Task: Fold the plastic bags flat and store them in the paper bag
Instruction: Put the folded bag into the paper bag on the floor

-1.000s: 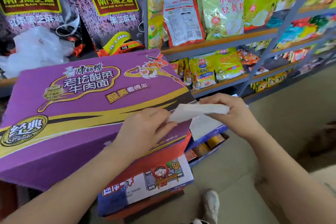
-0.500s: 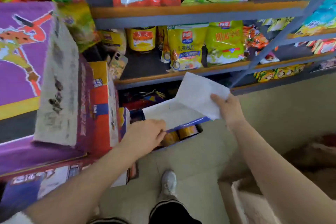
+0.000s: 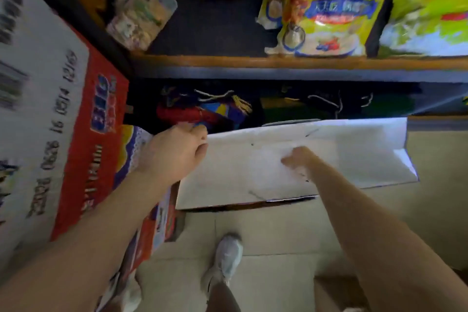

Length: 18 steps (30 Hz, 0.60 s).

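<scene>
Shop shelving (image 3: pixel 278 64) with yellow snack packets (image 3: pixel 321 7) rises over a pale tiled floor (image 3: pixel 278 235). Low between shelf and floor sits the white paper bag (image 3: pixel 354 157). The left hand (image 3: pixel 174 152) pinches its left edge with curled fingers. The right hand (image 3: pixel 300 159) reaches into the bag; blur hides whether it holds anything. A red-and-white carton (image 3: pixel 76 134) stands at the left.

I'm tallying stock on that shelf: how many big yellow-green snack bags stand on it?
2 in view. One yellow-green snack bag with a blue label stands centre-right on the wooden-edged shelf; another greener bag stands at its right, cut off by the frame. More may sit beyond view.
</scene>
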Motion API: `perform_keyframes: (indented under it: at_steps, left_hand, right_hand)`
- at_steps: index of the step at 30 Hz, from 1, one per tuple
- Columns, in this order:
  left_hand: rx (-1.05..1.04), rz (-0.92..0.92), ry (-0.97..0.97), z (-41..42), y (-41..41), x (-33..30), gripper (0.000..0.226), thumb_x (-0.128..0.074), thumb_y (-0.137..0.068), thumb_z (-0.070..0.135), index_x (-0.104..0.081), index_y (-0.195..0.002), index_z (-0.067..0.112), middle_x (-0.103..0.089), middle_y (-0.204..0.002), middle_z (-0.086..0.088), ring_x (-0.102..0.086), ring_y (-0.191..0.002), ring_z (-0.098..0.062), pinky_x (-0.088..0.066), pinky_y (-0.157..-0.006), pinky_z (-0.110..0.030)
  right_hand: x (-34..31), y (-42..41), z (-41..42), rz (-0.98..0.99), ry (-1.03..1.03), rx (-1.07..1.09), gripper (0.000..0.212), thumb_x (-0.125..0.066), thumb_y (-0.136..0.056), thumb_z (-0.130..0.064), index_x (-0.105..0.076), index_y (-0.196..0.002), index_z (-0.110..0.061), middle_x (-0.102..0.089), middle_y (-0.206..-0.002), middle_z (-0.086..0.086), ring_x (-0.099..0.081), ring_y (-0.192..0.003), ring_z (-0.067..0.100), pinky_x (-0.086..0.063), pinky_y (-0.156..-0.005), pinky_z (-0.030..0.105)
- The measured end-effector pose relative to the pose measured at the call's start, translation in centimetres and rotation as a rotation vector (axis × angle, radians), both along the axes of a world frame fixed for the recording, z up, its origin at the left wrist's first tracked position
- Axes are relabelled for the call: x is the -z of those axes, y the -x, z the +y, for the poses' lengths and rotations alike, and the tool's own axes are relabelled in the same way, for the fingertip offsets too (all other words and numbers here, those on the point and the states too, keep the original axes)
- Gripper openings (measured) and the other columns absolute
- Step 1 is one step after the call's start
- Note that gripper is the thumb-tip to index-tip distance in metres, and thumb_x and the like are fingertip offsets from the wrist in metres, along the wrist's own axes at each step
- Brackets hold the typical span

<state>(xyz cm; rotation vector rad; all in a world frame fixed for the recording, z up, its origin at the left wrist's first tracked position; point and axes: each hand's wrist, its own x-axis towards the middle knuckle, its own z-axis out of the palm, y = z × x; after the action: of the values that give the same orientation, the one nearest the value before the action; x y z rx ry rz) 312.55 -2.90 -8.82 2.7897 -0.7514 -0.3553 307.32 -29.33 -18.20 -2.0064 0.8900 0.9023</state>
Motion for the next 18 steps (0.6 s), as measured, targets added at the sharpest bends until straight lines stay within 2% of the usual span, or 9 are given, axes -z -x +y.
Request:
perform_keyframes:
  at_steps: [2, 6, 9, 13, 15, 18]
  left_hand:
    - [0.017, -0.054, 0.059, -0.2, -0.4, 1.3, 0.009, -0.059, -0.081, 0.018, -0.059, -0.083, 0.009, -0.06, -0.078, -0.01, -0.058, -0.075, -0.032, -0.049, -0.052, -0.04]
    - [0.03, -0.134, 0.121, -0.6, -0.8, 2.3, 0.01, -0.062, -0.079, 0.017, -0.06, -0.083, 0.009, -0.062, -0.076, -0.008, -0.059, -0.074, -0.03, -0.05, -0.05, -0.039]
    - [0.052, -0.154, 0.12, -0.7, -1.0, 2.5, 0.018, -0.054, -0.075, 0.024, -0.061, -0.084, 0.009, -0.063, -0.074, -0.007, -0.06, -0.071, -0.03, -0.05, -0.048, -0.037]
    - [0.005, -0.089, 0.09, -1.0, -1.0, 0.5, 0.014, -0.059, -0.083, 0.022, -0.061, -0.091, 0.01, -0.063, -0.082, -0.007, -0.059, -0.076, -0.03, -0.049, -0.055, -0.036]
    - [-0.017, -0.051, 0.075, -1.4, -0.6, -1.6, 0.017, -0.059, -0.085, 0.021, -0.059, -0.098, 0.011, -0.062, -0.089, -0.006, -0.059, -0.081, -0.028, -0.048, -0.06, -0.036]
    - [-0.013, 0.002, 0.02, -2.2, 0.3, -5.7, 0.021, -0.053, -0.089, 0.025, -0.056, -0.107, 0.013, -0.061, -0.097, -0.005, -0.058, -0.085, -0.026, -0.048, -0.064, -0.036]
  right_hand:
    - [3.3, -0.5, -0.1, 0.022, 0.038, -0.041, 0.024, -0.058, -0.089, -0.016, -0.054, -0.109, -0.003, -0.05, -0.089, 0.013, -0.05, -0.078, 0.025, -0.042, -0.067, 0.031]
    - [6.5, -1.2, -0.3, 0.066, 0.129, -0.084, 0.038, -0.058, -0.09, -0.021, -0.054, -0.113, 0.008, -0.051, -0.098, 0.017, -0.053, -0.094, 0.033, -0.045, -0.087, 0.041]
    - [6.0, -1.5, -1.0, 0.043, 0.242, -0.166, 0.033, -0.053, -0.093, -0.021, -0.055, -0.111, 0.007, -0.058, -0.106, 0.021, -0.056, -0.107, 0.036, -0.044, -0.086, 0.038]
    - [2.3, -2.2, -2.0, 0.028, 0.155, -0.198, 0.03, -0.049, -0.093, -0.02, -0.059, -0.108, 0.004, -0.062, -0.094, 0.016, -0.061, -0.083, 0.028, -0.049, -0.069, 0.032]
    - [-1.4, -2.4, -2.2, -0.002, 0.069, -0.174, 0.025, -0.048, -0.094, -0.019, -0.061, -0.106, 0.0, -0.064, -0.094, 0.014, -0.057, -0.067, 0.017, -0.044, -0.056, 0.024]
    - [-7.6, -2.4, -2.3, -0.119, 0.034, -0.212, 0.02, -0.048, -0.094, -0.02, -0.063, -0.099, -0.008, -0.066, -0.089, 0.011, -0.053, -0.06, 0.012, -0.041, -0.055, 0.022]
